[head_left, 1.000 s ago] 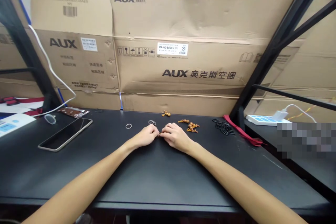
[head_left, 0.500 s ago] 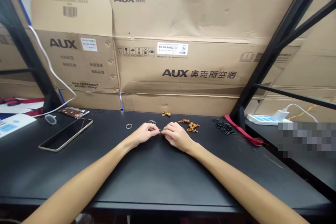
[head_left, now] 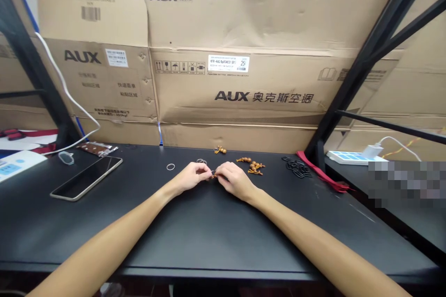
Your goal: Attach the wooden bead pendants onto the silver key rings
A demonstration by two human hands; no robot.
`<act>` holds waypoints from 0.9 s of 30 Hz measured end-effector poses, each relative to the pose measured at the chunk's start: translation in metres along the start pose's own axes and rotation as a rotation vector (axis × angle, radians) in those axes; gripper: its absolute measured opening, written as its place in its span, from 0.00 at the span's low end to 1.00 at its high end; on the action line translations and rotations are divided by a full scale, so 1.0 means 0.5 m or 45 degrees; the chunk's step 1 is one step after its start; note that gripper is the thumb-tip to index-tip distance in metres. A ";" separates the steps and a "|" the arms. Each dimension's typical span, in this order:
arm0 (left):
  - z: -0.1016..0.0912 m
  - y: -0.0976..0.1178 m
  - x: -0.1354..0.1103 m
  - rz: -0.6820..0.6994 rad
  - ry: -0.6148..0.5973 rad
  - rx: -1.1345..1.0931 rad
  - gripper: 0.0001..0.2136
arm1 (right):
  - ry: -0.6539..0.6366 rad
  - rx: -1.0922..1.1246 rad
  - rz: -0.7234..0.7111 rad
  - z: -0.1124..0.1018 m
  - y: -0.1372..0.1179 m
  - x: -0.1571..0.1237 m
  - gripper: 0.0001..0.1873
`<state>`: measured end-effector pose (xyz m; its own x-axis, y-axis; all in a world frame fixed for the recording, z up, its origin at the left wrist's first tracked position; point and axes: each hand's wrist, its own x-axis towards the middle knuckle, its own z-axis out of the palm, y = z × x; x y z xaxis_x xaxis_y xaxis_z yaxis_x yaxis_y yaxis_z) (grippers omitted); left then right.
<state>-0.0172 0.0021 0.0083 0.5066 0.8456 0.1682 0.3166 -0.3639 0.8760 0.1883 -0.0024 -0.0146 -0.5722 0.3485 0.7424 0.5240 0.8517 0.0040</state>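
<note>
My left hand (head_left: 193, 177) and my right hand (head_left: 232, 178) meet fingertip to fingertip at the middle of the black table (head_left: 195, 232). Both pinch a tiny brown piece (head_left: 213, 175) between them, too small to name with certainty. A metal ring (head_left: 170, 166) lies left of my left hand. Another ring (head_left: 201, 161) sits just behind its knuckles. Small brown gourd-shaped charms (head_left: 253, 166) lie in a heap right of my right hand, and one more charm (head_left: 220, 150) rests farther back.
A phone (head_left: 86, 177) lies face up at the left, near a brown packet (head_left: 96, 149) and a white cable (head_left: 66, 93). Black loops (head_left: 297, 167) and a red strap (head_left: 322, 175) lie at the right. Cardboard boxes (head_left: 244, 55) wall the back; a power strip (head_left: 348, 158) sits beyond a black frame post (head_left: 351, 74).
My hands have barely moved; the pinched fingertips shifted slightly around the small piece. The view dipped a touch.
</note>
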 end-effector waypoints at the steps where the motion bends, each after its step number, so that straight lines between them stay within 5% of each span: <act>1: 0.001 0.001 -0.001 0.008 -0.003 -0.010 0.13 | -0.004 0.006 0.003 0.001 0.001 -0.001 0.08; 27: 0.011 0.008 -0.001 0.051 0.084 -0.228 0.14 | 0.033 -0.125 -0.211 -0.013 0.003 -0.003 0.08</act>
<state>-0.0114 -0.0019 0.0093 0.4601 0.8579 0.2290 0.1467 -0.3277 0.9333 0.1939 -0.0041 -0.0115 -0.6401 0.1951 0.7431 0.4837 0.8538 0.1924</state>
